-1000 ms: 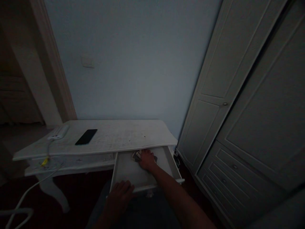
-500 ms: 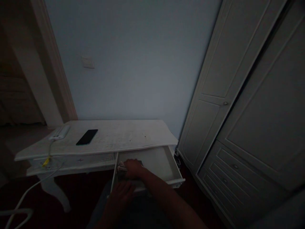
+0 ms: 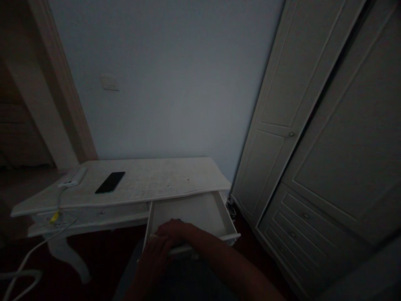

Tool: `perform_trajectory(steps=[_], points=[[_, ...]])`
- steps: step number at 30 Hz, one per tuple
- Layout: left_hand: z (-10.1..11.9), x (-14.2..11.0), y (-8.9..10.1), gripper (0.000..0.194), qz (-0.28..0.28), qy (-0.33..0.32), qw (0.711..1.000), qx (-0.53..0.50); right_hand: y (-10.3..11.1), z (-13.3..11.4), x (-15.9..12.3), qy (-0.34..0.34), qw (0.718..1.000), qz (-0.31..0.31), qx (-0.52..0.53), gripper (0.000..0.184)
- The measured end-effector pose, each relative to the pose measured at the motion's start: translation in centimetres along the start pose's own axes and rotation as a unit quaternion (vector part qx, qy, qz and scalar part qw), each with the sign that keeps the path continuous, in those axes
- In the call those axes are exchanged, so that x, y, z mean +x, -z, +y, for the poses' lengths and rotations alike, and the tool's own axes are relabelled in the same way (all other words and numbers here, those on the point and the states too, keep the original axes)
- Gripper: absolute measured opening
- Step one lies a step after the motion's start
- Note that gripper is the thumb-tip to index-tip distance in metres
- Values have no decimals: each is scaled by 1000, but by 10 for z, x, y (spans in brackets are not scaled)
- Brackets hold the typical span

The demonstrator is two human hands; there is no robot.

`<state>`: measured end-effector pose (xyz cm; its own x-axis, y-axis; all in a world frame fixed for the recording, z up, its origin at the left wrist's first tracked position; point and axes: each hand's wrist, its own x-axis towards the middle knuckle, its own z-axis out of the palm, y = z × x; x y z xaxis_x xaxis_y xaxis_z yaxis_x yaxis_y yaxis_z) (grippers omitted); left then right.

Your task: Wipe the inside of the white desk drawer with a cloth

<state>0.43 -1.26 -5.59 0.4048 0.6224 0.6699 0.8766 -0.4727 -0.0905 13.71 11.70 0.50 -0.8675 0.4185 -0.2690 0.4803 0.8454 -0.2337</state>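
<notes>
A white drawer (image 3: pixel 200 211) is pulled out from the right side of a white desk (image 3: pixel 156 175). My right hand (image 3: pixel 175 230) is low over the front left part of the drawer, fingers curled and turned down; whatever lies under them is hidden. Right beside it, at the drawer's front left corner, is my left hand (image 3: pixel 156 249), its fingers bent close together and meeting the right hand. A small pale bit shows between the two hands, too dim to name.
On the desktop lie a black phone (image 3: pixel 110 182) and a white power strip (image 3: pixel 73 177) with a cable (image 3: pixel 34 253) hanging to the floor. To the right stands a wardrobe (image 3: pixel 275 138) with drawers. Dark clutter (image 3: pixel 231 210) sits between desk and wardrobe.
My right hand has come nearer, towards the drawer's front, and now meets my left hand. The patterned, cloth-like thing seen beside it before is mostly hidden. The view has shifted slightly.
</notes>
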Motion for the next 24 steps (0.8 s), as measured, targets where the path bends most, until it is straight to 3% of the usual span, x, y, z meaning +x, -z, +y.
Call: perform_trajectory(steps=[5,10,13,16,20,24], points=[[1,2,5,36,10,45,999,-18,12,12,-29,-8,999,-38,-26,27],[-3,4,3,45,11,32,999,-5,30,38,-89,-29,993,-111,-5,38],[-4,5,3,44,12,32,999,7,31,56,-122,-64,988,-140,-8,36],[-1,6,3,45,15,30,999,2,26,70,-142,-113,985,-128,-3,41],[3,8,1,53,-2,47,999,1,16,72,-144,-120,988,-87,50,43],[5,11,3,64,-12,45,999,-4,8,54,-109,-73,992,-57,83,38]])
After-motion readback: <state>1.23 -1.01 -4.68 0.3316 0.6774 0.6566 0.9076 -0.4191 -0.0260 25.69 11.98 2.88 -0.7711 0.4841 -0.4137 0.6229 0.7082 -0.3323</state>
